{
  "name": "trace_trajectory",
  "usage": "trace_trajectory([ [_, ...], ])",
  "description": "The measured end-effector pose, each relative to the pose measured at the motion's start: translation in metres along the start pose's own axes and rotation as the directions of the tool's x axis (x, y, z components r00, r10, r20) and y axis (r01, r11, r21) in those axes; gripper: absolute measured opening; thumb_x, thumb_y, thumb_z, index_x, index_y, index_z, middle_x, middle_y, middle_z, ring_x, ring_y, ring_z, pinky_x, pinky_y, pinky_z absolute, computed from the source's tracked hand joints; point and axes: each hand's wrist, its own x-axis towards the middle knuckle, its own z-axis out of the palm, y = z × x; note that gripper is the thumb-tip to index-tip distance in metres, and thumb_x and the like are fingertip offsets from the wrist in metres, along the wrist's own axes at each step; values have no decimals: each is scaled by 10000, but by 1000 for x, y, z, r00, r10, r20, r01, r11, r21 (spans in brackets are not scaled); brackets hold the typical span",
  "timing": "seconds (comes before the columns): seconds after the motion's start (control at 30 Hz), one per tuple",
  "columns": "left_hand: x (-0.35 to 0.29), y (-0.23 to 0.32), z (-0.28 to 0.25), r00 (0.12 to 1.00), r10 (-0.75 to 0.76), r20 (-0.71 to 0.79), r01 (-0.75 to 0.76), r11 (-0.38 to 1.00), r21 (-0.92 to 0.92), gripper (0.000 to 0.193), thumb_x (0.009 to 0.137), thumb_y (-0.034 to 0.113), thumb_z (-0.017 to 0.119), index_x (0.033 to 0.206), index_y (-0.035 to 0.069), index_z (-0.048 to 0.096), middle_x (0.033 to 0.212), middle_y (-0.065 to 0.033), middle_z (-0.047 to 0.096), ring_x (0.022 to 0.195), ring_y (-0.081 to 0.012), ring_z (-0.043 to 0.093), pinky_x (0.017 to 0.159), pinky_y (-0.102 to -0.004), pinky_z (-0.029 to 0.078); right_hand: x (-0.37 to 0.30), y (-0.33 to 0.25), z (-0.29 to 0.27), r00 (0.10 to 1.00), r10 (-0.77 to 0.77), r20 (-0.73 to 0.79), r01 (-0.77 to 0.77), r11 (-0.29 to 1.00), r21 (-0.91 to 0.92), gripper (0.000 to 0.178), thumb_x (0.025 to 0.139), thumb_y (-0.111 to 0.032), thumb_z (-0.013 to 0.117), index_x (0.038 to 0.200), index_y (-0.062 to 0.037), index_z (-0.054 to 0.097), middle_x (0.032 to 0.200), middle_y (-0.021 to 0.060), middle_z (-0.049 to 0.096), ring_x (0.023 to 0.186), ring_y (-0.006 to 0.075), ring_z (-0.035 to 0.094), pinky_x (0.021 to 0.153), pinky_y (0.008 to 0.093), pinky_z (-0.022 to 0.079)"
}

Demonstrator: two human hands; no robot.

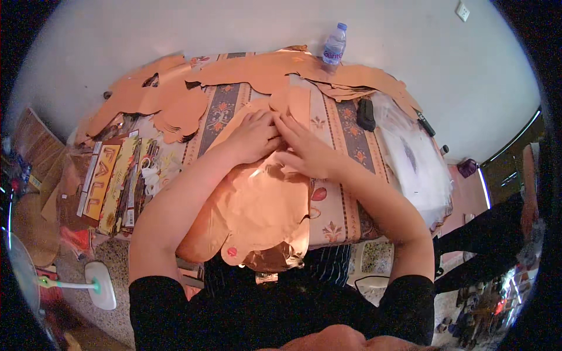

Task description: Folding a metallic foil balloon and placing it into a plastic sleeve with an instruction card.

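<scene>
A flat copper-coloured foil balloon, with rounded lobes and a small round red sticker, lies in layers in front of me. Its shiny lower end reaches past the table's near edge. My left hand bends its fingers over the upper part of the foil, closed on it. From the right, my right hand rests on the same foil, its fingers stretched out and pointing toward the left fingertips. Both hands meet at the middle of the balloon. The foil directly beneath the fingers is hidden.
More flat copper foil shapes spread along the table's far side. Upright there stands a water bottle. Printed packages lie left. A dark oblong object and clear plastic bags are right. Another person's dark-clothed leg shows beyond.
</scene>
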Motion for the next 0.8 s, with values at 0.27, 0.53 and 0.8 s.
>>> trace_trajectory([
  [0.27,3,10,-4,999,38,0,-38,998,41,344,953,307,484,1246,169,601,1316,-101,481,1246,-313,410,1076,-440,285,-11,43,-29,910,405,-92,-349,866,358,592,981,-303,448,1407,66,267,1480,252,268,1386,419,220,1135,438,188],
  [0.53,0,6,-4,999,25,21,-25,1000,-9,362,958,358,455,1270,227,583,1319,-63,467,1250,-293,392,1074,-436,269,-16,31,-64,791,612,-11,-595,772,224,368,998,-272,418,1179,37,503,1194,182,531,1024,283,566,907,370,424],
  [0.8,5,6,1,996,88,-30,-87,995,45,351,936,336,478,1234,196,600,1262,-40,528,1239,-256,410,1055,-441,291,-2,40,-17,962,245,-124,-260,956,-134,400,988,-297,416,1254,-6,488,1293,223,475,1197,377,458,994,465,352],
])
